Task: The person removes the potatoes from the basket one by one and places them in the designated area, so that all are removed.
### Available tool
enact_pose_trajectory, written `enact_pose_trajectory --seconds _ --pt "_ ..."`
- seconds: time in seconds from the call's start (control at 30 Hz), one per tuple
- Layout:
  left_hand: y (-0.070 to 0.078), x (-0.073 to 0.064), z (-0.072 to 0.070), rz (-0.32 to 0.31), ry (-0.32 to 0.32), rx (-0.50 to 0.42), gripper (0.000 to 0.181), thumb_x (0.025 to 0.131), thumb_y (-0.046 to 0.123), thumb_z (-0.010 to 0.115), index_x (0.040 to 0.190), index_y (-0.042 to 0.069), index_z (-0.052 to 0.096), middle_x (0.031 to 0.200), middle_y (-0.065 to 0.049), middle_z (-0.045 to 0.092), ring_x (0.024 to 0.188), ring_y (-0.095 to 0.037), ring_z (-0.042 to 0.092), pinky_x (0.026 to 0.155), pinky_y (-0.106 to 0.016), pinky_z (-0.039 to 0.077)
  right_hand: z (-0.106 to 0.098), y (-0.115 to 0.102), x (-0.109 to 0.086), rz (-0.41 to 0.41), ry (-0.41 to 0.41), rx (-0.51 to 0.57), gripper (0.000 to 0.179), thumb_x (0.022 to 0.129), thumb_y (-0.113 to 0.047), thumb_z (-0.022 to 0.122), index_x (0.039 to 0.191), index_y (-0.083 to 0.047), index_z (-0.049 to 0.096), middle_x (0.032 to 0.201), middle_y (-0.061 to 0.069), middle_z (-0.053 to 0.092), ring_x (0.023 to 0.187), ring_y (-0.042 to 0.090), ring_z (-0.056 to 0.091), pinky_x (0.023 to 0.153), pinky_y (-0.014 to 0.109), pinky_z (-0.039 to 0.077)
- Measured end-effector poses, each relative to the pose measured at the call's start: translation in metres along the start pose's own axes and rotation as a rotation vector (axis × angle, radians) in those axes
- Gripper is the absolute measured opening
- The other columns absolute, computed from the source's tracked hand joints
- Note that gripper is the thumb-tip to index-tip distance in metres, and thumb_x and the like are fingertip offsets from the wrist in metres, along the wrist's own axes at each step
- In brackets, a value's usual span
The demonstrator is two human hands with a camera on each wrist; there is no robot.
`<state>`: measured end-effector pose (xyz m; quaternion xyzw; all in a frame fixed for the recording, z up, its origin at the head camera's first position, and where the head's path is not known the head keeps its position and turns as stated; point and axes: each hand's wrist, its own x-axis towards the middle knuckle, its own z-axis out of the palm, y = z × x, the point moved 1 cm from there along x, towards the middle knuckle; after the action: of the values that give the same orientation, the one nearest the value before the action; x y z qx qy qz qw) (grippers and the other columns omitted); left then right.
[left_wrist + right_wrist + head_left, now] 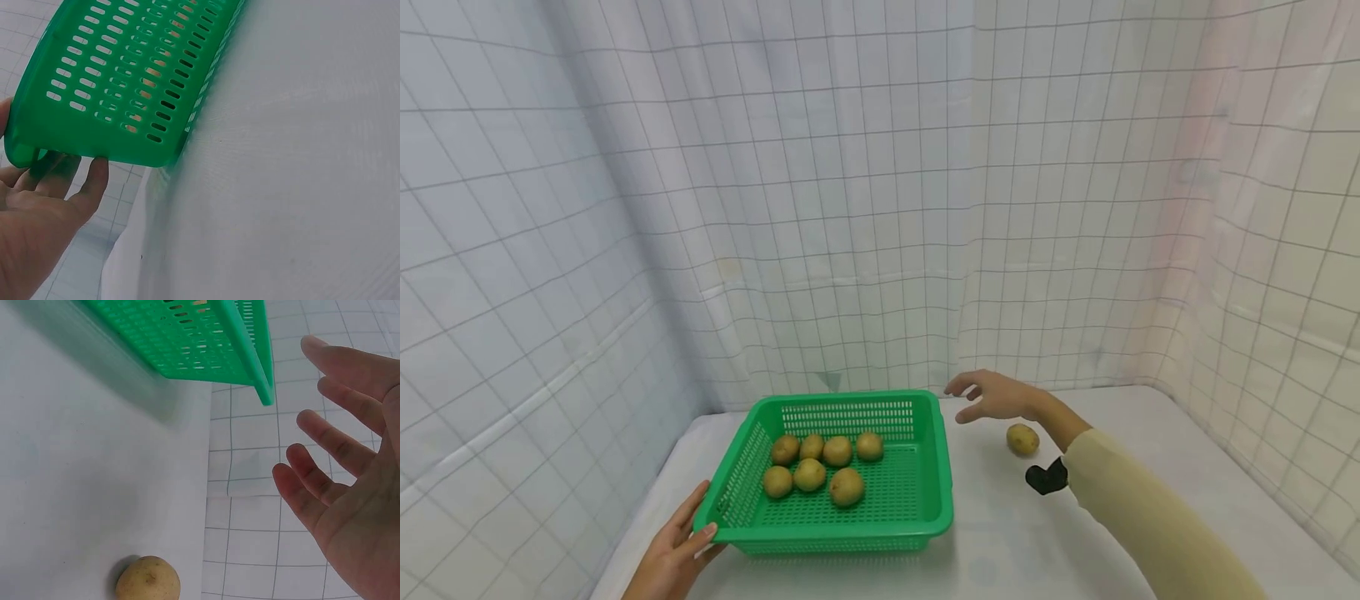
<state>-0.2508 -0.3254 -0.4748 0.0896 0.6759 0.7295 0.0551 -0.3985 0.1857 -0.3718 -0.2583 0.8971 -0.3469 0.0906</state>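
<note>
A green plastic basket [895,534] with slotted walls stands on the white table, several potatoes [847,487] lying on its floor toward the left. My left hand [672,553] grips the basket's near left corner, thumb over the rim and fingers beneath it; the left wrist view shows those fingers [94,187] under the rim. Off the basket's far right corner, my right hand [997,395] hovers with fingers spread and loosely bent, holding nothing. In the right wrist view a gap separates that hand [350,462] from the basket rim. One loose potato [1022,439] lies on the table below the right forearm.
The white table [1000,550] extends right of the basket. A dark strap-like piece [1047,477] shows beside the right sleeve. White gridded curtains [880,208] hang behind the table and along both sides.
</note>
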Motion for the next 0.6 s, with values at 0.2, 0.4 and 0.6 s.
enact_pose_trajectory --seconds 0.2,0.4,0.6 --pt "-0.003 -0.002 0.000 -0.003 0.041 -0.007 0.083 0.108 0.007 0.051 0.163 0.001 -0.010 0.166 -0.029 -0.011 0.113 0.011 0.051 0.087 -0.024 0.049 0.006 -0.013 0.007 -0.018 -0.036 0.003 0.053 0.093 -0.025 0.080 0.140 -0.008 0.062 0.140 0.013 0.059 0.130 0.040 0.052 0.095 0.052 0.052" --pt "-0.005 -0.001 0.001 0.037 0.041 -0.006 0.084 0.109 0.009 0.051 0.163 0.000 -0.013 0.165 -0.029 -0.017 0.114 0.014 0.048 0.086 -0.022 0.049 0.012 -0.026 0.018 -0.040 -0.056 -0.005 0.051 0.093 -0.020 0.079 0.140 -0.008 0.063 0.138 0.011 0.059 0.129 0.040 0.052 0.094 0.051 0.052" --pt "-0.005 -0.001 0.004 0.029 0.040 0.002 0.085 0.108 0.009 0.052 0.162 0.000 -0.013 0.164 -0.030 -0.016 0.113 0.015 0.049 0.086 -0.022 0.049 0.019 -0.039 0.026 -0.075 -0.109 -0.003 0.053 0.093 -0.022 0.079 0.141 -0.007 0.062 0.141 0.016 0.058 0.130 0.041 0.051 0.095 0.050 0.052"
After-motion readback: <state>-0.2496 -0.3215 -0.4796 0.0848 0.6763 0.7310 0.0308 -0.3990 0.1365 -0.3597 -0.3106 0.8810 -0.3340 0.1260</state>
